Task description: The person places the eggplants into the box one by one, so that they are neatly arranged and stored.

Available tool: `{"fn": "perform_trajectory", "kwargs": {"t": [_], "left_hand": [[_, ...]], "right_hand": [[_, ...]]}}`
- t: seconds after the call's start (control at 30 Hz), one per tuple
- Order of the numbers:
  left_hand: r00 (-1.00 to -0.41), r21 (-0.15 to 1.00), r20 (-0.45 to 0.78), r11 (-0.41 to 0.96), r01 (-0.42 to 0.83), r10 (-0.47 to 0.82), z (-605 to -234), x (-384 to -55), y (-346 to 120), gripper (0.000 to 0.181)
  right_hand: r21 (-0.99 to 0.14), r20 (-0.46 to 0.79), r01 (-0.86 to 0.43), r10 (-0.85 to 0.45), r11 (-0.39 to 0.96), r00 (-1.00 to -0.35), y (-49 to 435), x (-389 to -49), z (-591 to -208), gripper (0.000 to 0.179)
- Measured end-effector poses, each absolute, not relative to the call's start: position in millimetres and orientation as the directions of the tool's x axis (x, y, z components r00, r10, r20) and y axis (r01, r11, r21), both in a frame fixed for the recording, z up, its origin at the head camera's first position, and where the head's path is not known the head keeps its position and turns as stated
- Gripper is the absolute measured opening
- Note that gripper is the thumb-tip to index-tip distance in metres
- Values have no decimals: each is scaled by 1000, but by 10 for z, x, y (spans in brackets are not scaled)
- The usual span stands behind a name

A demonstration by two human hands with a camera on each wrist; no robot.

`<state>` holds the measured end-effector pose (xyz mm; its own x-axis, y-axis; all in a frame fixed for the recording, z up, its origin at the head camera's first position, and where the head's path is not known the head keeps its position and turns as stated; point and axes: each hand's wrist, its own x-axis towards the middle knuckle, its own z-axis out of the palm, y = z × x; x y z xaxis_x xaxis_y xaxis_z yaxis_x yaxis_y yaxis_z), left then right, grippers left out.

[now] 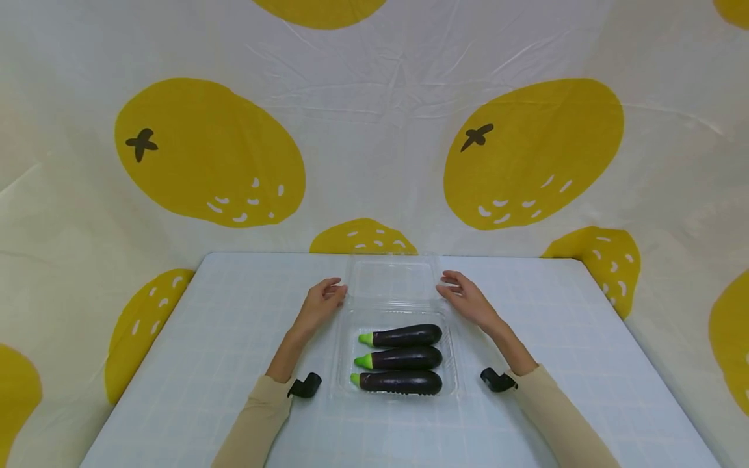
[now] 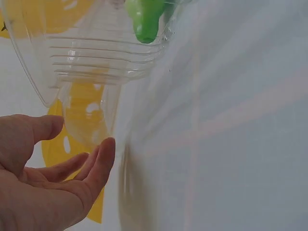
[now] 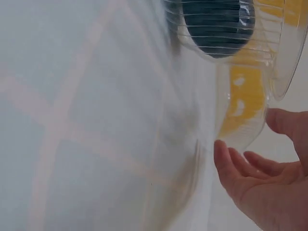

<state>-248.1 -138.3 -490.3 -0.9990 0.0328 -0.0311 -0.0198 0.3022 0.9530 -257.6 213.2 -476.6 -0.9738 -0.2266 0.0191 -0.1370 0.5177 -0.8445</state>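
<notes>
A clear plastic clamshell box [image 1: 346, 351] lies open on the table, its hinged lid [image 1: 393, 279] spread toward the back. Three dark eggplants lie side by side in its base: a back one [image 1: 407, 335], a middle one [image 1: 406, 358] and a front one [image 1: 400, 382], green stems to the left. My left hand [image 1: 323, 302] is at the lid's left edge, thumb right at the rim and fingers loosely bent. At the right edge, my right hand [image 1: 466, 299] mirrors it, with thumb and fingers apart. In the left wrist view a green stem [image 2: 146, 19] shows through the plastic.
A pale checked cloth covers the table [image 1: 234, 338]. Behind it hangs a white curtain [image 1: 374, 156] with large yellow fruit prints. Black wrist cameras sit on the left cuff [image 1: 305, 385] and right cuff [image 1: 497, 379], on either side of the box.
</notes>
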Motion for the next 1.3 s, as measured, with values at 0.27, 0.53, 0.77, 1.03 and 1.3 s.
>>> {"fn": "perform_trajectory", "kwargs": {"t": [0.27,0.53,0.77,1.03,1.3], "left_hand": [[-999,989,0,150,7,44,-4922,-2567,-1381,46],[-999,997,-7,81,-3,47,-4911,-2574,-1374,43],[-1000,999,-7,39,-6,24,-4908,-2534,-1355,41],[-1000,1000,8,29,9,22,-4870,-2515,-1364,43],[-997,996,74,38,75,34,-4850,-2516,-1366,43]], "right_hand": [[-887,18,-112,-210,447,-978,2147,-2654,-4802,56],[-902,17,-103,-203,420,-979,2161,-2651,-4795,53],[-910,22,-97,-186,403,-982,2162,-2630,-4791,52],[-920,70,-133,-180,369,-981,2156,-2624,-4767,47],[-914,127,-175,-151,367,-980,2149,-2576,-4700,49]]}}
